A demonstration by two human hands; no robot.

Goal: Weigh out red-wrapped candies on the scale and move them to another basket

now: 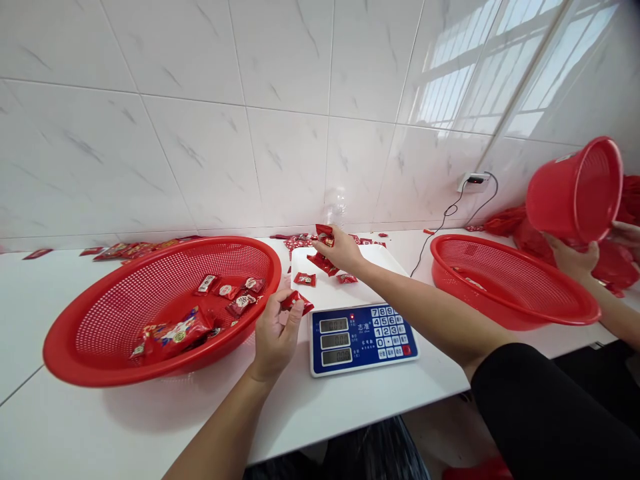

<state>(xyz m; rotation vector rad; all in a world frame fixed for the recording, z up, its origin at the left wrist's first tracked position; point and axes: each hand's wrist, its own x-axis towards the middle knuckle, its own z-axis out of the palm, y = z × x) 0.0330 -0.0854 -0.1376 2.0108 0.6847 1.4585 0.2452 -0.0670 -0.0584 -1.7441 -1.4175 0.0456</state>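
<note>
The white desk (60,427) has a big red basket (100,347) sitting right next to a scale (363,337). The right hand (343,250) grips a bunch of packets (324,233) over the scale's tray. The left hand (275,337) pinches a single packet (297,301) just beside the basket rim.

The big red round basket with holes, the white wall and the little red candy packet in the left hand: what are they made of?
Big red round basket: looks like moulded plastic, with a glossy rim and fine mesh holes. White wall: glazed tiles with grey veins and window reflections. Little red candy packet in the left hand: probably shiny plastic film, crinkled.
</note>
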